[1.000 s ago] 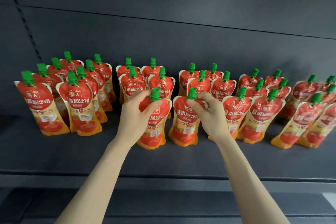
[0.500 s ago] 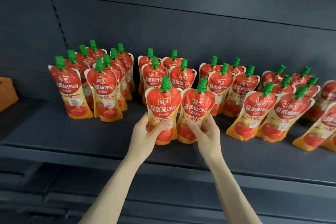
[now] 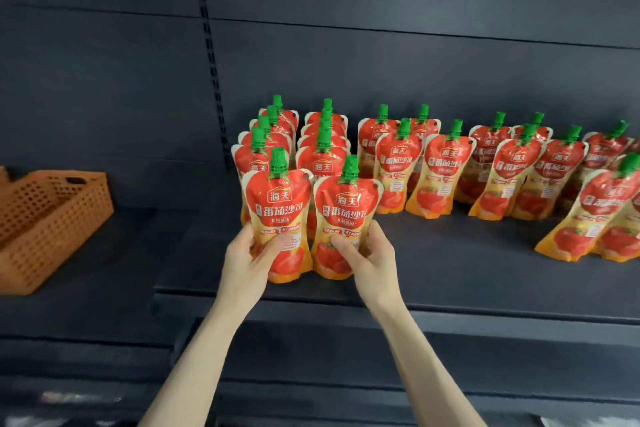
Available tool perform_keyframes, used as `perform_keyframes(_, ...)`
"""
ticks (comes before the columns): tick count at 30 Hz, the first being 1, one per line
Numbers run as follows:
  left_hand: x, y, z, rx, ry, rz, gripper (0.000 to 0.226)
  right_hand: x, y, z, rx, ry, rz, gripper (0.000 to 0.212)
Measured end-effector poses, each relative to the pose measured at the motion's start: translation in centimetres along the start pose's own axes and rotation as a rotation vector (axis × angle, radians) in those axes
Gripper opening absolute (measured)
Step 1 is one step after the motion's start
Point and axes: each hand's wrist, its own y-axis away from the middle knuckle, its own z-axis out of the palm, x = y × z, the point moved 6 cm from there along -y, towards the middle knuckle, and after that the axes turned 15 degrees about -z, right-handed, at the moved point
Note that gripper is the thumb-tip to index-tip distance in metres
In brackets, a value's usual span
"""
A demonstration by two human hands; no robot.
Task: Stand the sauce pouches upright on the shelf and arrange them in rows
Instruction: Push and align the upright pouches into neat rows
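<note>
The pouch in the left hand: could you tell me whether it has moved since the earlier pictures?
Yes. The left hand has carried its pouch leftward: from before the second group of standing pouches to the leftmost column, nearer the slotted wall strip.

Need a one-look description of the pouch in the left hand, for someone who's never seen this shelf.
On the dark shelf, right of the orange basket, find the leftmost column of red sauce pouches. The front pouch of that column is the target, nearest the shelf edge. It alone is gripped low by the left hand; its twin alongside is in the right hand.
</note>
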Motion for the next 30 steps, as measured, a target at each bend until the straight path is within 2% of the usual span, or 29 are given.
perform_keyframes(9,0.1,-3.3,-3.3,-0.138,-0.042,-0.049,0.032,0.4,-1.2,3.7,0.018,0.101,-0.001,0.026)
perform_keyframes(12,-1.1,-3.7,-4.0,-0.171,-0.128,-0.092,0.044,1.1,-0.9,3.4,-0.017,0.17,0.02,0.034)
perform_keyframes(14,-1.9,-3.6,-4.5,-0.149,-0.232,-0.102,0.053,1.4,-0.6,3.0,-0.04,0.221,0.033,0.038)
perform_keyframes(20,-1.7,-3.6,-4.9,-0.077,-0.294,-0.034,0.042,1.3,-0.2,2.6,-0.015,0.317,0.021,0.041)
perform_keyframes(30,-1.5,-3.3,-5.0,-0.042,-0.338,0.006,0.043,1.4,0.0,2.1,-0.098,0.396,0.013,0.035)
